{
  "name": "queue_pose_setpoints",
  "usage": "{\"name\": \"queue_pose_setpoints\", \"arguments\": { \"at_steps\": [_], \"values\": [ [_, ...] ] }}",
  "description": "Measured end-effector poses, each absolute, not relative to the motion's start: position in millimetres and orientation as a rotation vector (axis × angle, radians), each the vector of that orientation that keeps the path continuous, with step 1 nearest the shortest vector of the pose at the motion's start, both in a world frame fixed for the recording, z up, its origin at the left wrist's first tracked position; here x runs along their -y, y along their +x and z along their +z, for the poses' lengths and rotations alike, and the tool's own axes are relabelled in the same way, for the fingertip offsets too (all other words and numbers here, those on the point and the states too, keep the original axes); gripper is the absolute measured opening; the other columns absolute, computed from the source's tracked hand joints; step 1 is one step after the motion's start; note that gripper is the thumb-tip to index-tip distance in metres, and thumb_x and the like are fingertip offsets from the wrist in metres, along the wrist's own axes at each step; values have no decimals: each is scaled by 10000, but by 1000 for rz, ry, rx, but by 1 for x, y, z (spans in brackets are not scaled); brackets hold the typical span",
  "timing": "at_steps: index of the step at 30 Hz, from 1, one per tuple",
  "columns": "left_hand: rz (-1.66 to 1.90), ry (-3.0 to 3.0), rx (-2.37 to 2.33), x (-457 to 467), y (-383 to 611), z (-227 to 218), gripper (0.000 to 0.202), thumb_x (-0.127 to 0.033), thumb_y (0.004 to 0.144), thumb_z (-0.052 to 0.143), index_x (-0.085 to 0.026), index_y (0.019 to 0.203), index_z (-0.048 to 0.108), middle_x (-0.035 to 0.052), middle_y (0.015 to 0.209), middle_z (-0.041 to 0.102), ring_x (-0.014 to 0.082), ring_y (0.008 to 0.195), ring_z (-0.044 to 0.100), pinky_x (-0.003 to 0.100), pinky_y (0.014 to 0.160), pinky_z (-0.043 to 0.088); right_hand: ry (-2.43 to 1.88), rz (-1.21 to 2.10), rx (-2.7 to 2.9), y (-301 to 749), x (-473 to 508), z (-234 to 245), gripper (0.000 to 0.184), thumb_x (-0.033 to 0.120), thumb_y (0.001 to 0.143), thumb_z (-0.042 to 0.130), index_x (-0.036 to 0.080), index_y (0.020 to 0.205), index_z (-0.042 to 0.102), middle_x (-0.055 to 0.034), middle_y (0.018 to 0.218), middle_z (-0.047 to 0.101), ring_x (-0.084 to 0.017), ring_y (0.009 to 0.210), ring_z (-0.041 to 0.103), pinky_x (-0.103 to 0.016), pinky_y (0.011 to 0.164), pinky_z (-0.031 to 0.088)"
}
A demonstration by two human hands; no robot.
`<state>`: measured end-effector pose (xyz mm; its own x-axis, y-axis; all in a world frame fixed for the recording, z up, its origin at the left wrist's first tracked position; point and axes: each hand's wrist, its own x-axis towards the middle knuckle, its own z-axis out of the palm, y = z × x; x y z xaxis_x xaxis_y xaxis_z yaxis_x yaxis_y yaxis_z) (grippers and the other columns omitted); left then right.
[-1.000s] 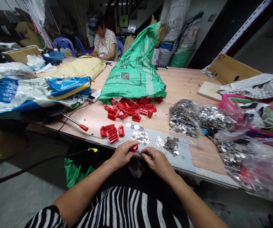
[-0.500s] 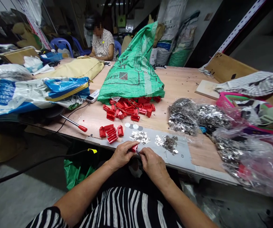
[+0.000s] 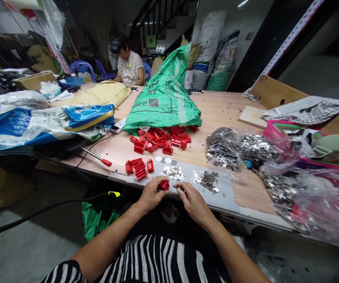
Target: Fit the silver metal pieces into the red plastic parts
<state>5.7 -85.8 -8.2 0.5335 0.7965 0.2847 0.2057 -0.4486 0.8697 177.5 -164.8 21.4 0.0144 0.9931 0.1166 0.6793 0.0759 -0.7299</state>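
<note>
My left hand (image 3: 153, 192) is closed on a small red plastic housing (image 3: 164, 185) near the table's front edge. To its right, my right hand (image 3: 191, 198) pinches a thin dark metal piece (image 3: 174, 186), its tip pointing toward the housing and a little apart from it; its exact kind is too small to make out. Just beyond the hands, a pile of shiny flat metal pieces (image 3: 173, 173) lies on a grey sheet (image 3: 227, 188), with a darker metal pile (image 3: 209, 181) beside it. Several red housings (image 3: 140, 169) stand grouped to the left.
A green woven sack (image 3: 163, 106) spills more red housings (image 3: 160, 140) onto the table. Clear bags of metal parts (image 3: 225, 147) and a pink basket (image 3: 271, 131) lie right. A red-handled tool (image 3: 106, 162) juts out left. Across the table sits a person (image 3: 130, 67).
My right hand has drawn slightly away to the right, so the thin metal piece is now apart from the red housing. The housing has turned in my left hand. The camera view has shifted slightly.
</note>
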Motion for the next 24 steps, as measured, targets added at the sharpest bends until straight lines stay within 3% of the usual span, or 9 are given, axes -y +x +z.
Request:
{"name": "queue_pose_setpoints", "arguments": {
  "at_steps": [3, 7, 10, 14, 19, 24],
  "values": [
    [930, 1720, -906, 94, 6, -1, 275, -166, 706, 697, -198, 963, 603, 15, 908, 645, 168, 843, 611, 318, 819, 484, -1646, 722, 1684, 181, 168, 24, 180, 279, 937, 379, 223, 1038, 516, -48, 949, 624, -187, 870, 586, -316, 784, 448],
    [960, 1127, -789, 104, 6, 11, 332, -231, 720, 718, -196, 1008, 556, 3, 906, 639, 129, 804, 628, 271, 784, 491, -1555, 897, 1684, 179, 173, 33, 329, 307, 968, 342, 235, 1281, 409, 23, 724, 613, -153, 686, 578, -277, 710, 439],
    [874, 723, -671, 108, 4, 18, 248, -271, 751, 712, -172, 914, 555, 4, 844, 660, 116, 768, 645, 278, 804, 492, -1516, 932, 1723, 173, 172, 40, 434, 317, 974, 345, 242, 1401, 323, 41, 672, 602, -141, 632, 564, -267, 707, 434],
    [762, 458, -543, 109, 0, 20, 172, -249, 770, 706, -148, 813, 573, 17, 821, 688, 120, 764, 662, 301, 858, 494, -1531, 901, 1781, 165, 167, 43, 412, 315, 970, 364, 237, 1372, 412, 34, 655, 609, -140, 619, 566, -261, 684, 428],
    [743, 295, -557, 111, -2, 19, 104, -227, 802, 669, -137, 826, 623, 25, 832, 710, 134, 755, 680, 319, 873, 509, -1521, 898, 1820, 162, 163, 43, 389, 339, 967, 371, 236, 1329, 469, 22, 637, 609, -150, 602, 565, -253, 643, 421],
    [729, 271, -545, 113, 0, 22, 115, -248, 812, 661, -144, 842, 621, 27, 835, 715, 149, 804, 689, 385, 999, 455, -1596, 781, 1798, 163, 163, 42, 353, 386, 952, 388, 244, 1218, 571, 18, 583, 568, -159, 556, 542, -246, 573, 408]
  ]
}}
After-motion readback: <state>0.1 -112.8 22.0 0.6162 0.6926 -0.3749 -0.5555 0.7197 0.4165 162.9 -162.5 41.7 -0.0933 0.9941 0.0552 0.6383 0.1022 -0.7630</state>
